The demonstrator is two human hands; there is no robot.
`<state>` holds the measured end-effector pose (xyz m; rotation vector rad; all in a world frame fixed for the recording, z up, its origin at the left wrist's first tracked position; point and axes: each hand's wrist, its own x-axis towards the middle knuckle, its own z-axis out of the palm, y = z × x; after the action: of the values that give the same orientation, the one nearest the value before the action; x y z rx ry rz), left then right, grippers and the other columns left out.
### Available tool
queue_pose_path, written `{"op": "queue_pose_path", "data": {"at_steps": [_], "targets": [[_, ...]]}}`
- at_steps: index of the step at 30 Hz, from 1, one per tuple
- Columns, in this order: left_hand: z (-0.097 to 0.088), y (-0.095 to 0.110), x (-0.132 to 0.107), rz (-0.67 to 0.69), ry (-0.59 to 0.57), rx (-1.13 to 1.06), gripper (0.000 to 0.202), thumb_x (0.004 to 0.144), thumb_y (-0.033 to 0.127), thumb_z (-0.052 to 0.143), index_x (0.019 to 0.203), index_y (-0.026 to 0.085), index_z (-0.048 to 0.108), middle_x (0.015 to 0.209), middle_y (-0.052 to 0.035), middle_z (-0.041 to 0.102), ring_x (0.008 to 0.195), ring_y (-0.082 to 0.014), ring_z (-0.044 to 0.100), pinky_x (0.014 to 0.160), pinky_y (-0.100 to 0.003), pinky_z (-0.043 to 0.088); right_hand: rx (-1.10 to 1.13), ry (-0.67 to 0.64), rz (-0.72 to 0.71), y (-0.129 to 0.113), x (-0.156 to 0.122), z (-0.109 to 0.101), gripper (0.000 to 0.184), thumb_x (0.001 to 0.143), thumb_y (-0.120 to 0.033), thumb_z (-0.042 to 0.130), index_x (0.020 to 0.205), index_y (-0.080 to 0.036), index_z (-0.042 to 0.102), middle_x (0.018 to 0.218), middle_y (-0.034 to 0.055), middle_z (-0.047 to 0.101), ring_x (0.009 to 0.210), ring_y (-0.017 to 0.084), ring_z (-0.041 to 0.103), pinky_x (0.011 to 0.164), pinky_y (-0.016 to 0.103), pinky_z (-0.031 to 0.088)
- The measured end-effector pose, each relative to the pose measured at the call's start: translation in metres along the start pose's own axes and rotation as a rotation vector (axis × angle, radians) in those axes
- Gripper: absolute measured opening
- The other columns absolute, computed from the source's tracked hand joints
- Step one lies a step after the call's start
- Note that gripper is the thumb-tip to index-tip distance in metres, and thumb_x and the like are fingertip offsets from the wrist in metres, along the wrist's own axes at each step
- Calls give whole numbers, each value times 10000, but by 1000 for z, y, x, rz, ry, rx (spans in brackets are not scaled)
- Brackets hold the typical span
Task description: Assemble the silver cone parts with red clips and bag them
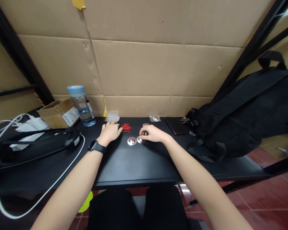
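My left hand (109, 132), with a dark watch (97, 147) on the wrist, lies on the black table with its fingers stretched out. Its fingertips reach the front of a small stack of clear plastic bags (112, 115). Just right of it is a heap of red cords (126, 128). My right hand (152, 132) is closed, thumb and fingers pinched at a small silver finger cymbal (139, 140), which is partly hidden. Another finger cymbal (132, 141), with a bit of red at its centre, lies directly to the left. Behind my right hand a further round disc (145, 124) partly shows.
A water bottle (83, 107), an open cardboard box (60, 111) and a black case (38, 143) with white cables stand left. A bagged silver piece (155, 118) lies at the back. To the right are a pen (171, 126) and a black backpack (244, 111). Cardboard lines the back.
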<state>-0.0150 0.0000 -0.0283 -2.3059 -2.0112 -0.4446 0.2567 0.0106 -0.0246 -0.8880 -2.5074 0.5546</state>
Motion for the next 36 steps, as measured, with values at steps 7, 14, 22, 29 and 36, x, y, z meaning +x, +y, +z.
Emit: {"op": "queue_pose_path", "data": {"at_steps": [7,14,22,29,36], "targets": [[11,-19,8,-113,-124,41,542,979,498,363,1399,224,568,1615,-134,375,1447,-420,315,1093,-624,303,-77,39,-19,2,1,3,130,829,-258,750,938,-189,735,912,53,652,834,181,615,784,303,483],[-10,-7,-2,-81,32,82,447,941,446,483,1284,197,626,1403,-179,600,1342,-410,444,1040,-589,329,-86,59,-27,-1,0,0,124,829,-235,743,942,-187,732,910,53,662,824,177,618,775,295,475],[-10,58,-19,444,189,8,306,985,308,454,1151,238,701,1265,-106,696,1229,-292,553,986,-466,319,-93,-90,2,-2,-1,-1,130,780,-89,735,811,-211,766,732,-2,711,694,148,635,678,239,435],[-13,64,-29,534,27,-17,235,901,455,630,915,244,734,919,-56,749,958,-250,638,825,-389,317,-275,-112,195,-13,-3,-8,106,813,-146,713,847,-224,776,855,28,740,811,166,675,652,222,399],[-16,52,-22,517,-97,-33,151,875,203,626,796,261,740,867,-6,773,874,-207,679,797,-349,303,-380,-157,359,-24,-8,-15,117,845,-171,642,863,-230,742,1009,69,723,865,209,678,626,246,393]]}}
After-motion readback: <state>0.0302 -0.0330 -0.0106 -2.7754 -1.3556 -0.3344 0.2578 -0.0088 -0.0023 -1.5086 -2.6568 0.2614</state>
